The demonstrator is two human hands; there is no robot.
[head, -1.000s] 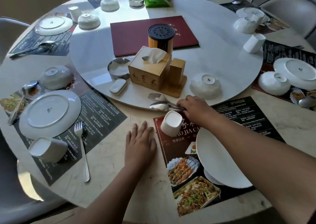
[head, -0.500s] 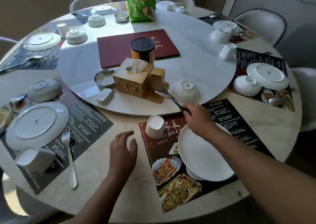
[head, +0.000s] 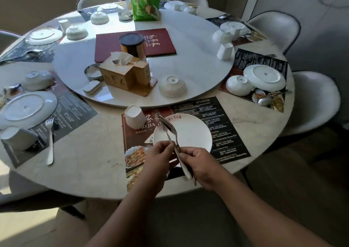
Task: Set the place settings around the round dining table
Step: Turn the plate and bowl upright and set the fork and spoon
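Both hands low at the near table edge, over the plate's near rim. Left hand [head: 158, 159]: fingertips pinched on a thin metal handle. Right hand [head: 201, 166]: fingers curled round a second handle, whose end sticks out below the palm. The cutlery [head: 171, 130] slants up and away over the plate; motion blur, cannot tell fork from spoon.

Plate [head: 190, 133]: white, face up, red print on far rim, lying on a dark placemat [head: 217, 122]. Cup [head: 134, 117]: white, upside down on the placemat's far-left corner, just beside the plate.

Round table [head: 90, 161]: pale marble.

Left setting: plate [head: 26, 109], fork [head: 50, 139], tipped cup [head: 16, 138].

Turntable [head: 188, 67] at centre: inverted bowl [head: 172, 86] near its front edge, wooden tissue box [head: 120, 75], red menu [head: 160, 41] behind. Green bag [head: 144, 1] at the far side.
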